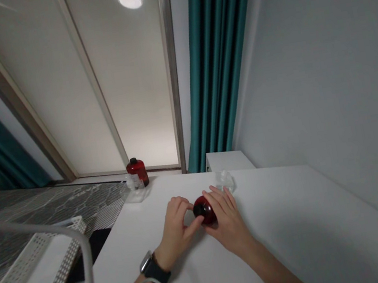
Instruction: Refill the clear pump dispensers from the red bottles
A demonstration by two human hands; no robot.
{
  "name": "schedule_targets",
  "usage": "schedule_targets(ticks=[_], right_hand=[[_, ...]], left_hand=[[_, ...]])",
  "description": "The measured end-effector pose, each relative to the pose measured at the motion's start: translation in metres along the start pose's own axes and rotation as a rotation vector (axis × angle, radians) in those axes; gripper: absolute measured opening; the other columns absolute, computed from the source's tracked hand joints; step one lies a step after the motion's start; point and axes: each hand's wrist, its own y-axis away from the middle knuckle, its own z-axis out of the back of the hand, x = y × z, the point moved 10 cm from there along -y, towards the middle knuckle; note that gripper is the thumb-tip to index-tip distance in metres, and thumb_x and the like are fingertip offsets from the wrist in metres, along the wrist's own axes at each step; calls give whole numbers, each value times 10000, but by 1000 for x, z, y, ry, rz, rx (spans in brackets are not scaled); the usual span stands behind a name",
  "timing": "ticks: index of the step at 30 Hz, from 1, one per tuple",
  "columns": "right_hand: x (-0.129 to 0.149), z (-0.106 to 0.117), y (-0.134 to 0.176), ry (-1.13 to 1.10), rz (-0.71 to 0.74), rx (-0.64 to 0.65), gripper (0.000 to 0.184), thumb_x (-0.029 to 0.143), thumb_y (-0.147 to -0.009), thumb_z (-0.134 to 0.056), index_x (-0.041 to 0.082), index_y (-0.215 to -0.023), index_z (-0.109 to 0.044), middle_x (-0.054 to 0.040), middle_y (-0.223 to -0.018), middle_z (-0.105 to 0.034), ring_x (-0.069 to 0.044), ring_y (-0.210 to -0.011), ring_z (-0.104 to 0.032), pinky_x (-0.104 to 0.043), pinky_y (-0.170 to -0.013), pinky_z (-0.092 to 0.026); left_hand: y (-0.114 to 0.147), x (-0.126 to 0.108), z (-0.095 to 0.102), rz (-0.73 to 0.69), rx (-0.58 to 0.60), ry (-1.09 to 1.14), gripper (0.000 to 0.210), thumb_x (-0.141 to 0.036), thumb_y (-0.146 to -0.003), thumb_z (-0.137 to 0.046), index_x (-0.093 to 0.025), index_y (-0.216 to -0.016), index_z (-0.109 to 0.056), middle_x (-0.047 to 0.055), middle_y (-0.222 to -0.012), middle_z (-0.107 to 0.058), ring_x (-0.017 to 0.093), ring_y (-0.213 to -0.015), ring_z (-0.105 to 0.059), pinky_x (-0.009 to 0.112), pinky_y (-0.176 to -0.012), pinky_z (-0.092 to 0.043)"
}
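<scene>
A small dark red bottle (208, 209) with a black cap (199, 209) is between my two hands over the white table (277, 237). My right hand (225, 217) wraps round the bottle's body from the right. At the cap, my left hand (178, 223) pinches with thumb and fingertips from the left. A smartwatch with a dark band (154, 267) is on my left wrist. Just beyond my right fingers lies a crumpled clear plastic piece (224, 180).
Another red bottle with a black cap (138, 171) stands at the table's far left corner, beside clear plastic packaging (135, 187). A white perforated basket (17, 266) sits lower left. A white cable (86, 265) crosses the near left. The wall (335, 64) borders the table's right.
</scene>
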Motion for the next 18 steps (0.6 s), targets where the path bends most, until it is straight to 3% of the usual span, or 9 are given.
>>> schedule_targets(ticks=[3,7,14,18], right_hand=[[6,-2,0,42,12,25,813,106,-734,-646,223,-1476,-336,-130,-1304,-596,-331,-1347,-457,-639,-1163,-238],[13,-5,1,34,5,50,845,90,-724,-633,222,-1491,-304,-138,-1317,-585,-327,-1338,-465,-633,-1172,-231],[2,-11,0,-138,-54,236,988,155,-774,-676,284,-1552,-81,-124,-1426,-504,-312,-1340,-464,-628,-1168,-260],[-4,-12,2,-155,-70,250,1026,183,-765,-710,284,-1553,-59,-127,-1414,-515,-323,-1333,-471,-644,-1160,-262]], left_hand=[[-2,-1,-7,-18,75,-122,263,-389,-983,-458,-203,-829,-562,42,-800,-548,226,-767,-482,356,-687,-401],[-3,-3,-11,-92,147,-246,340,-445,-996,-411,-201,-808,-554,45,-762,-534,234,-725,-454,354,-637,-369],[1,1,-21,-138,338,-117,396,-493,-1020,-315,-196,-885,-540,60,-871,-546,228,-788,-483,358,-710,-415],[1,4,-20,-105,327,-129,343,-439,-1028,-338,-193,-892,-534,59,-869,-546,226,-776,-480,350,-695,-407]])
